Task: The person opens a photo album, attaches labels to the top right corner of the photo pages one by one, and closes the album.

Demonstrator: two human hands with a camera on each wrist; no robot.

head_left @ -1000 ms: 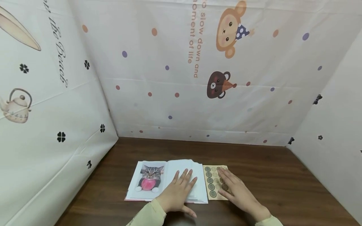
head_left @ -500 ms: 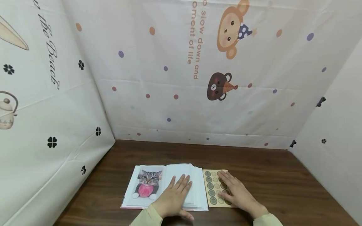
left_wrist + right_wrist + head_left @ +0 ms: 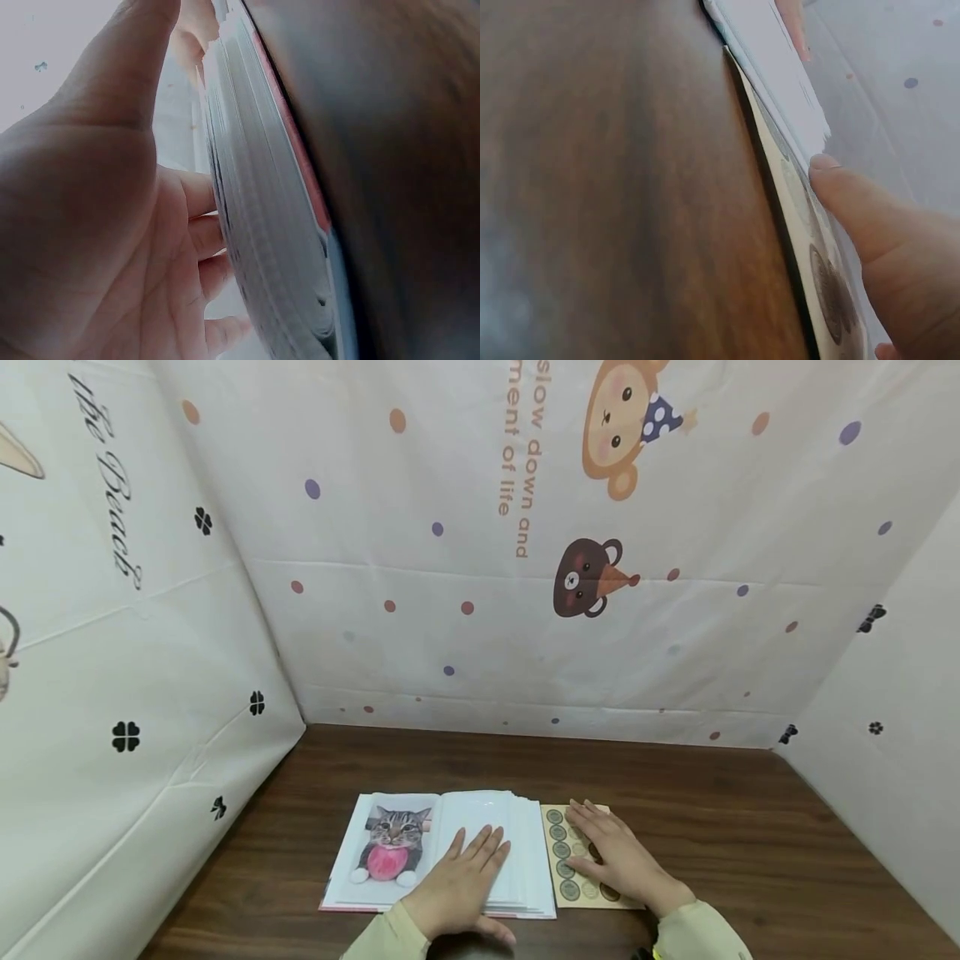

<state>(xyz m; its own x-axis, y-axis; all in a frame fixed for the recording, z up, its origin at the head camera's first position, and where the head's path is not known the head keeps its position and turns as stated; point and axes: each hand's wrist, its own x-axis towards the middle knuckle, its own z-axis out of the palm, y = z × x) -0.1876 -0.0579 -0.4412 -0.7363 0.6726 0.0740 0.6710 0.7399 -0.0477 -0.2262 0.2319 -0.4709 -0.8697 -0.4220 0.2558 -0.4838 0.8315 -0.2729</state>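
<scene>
A photo album point(image 3: 342, 868) lies open on the brown table, its left page showing a picture point(image 3: 393, 847) of a cat with a pink heart-like shape. My left hand point(image 3: 461, 881) rests with spread, straight fingers on the white right-hand page point(image 3: 472, 814). In the left wrist view, the thick stack of pages point(image 3: 247, 150) bulges up beside the palm. A beige sheet point(image 3: 562, 852) printed with dark and pale coin-like circles lies against the album's right edge. On that sheet rests my right hand point(image 3: 622, 860), fingers extended, covering its upper right part. The right thumb point(image 3: 855, 199) reaches toward the album's edge.
The wooden table point(image 3: 712, 827) runs to a patterned white cloth wall point(image 3: 420, 643) at the back. Similar cloth walls stand at left and right. A small black and yellow item point(image 3: 651, 953) shows beside the right sleeve.
My right hand has slid left and away from me across the sheet, uncovering more of its lower right. My left hand stays on the page. The head view has shifted slightly.
</scene>
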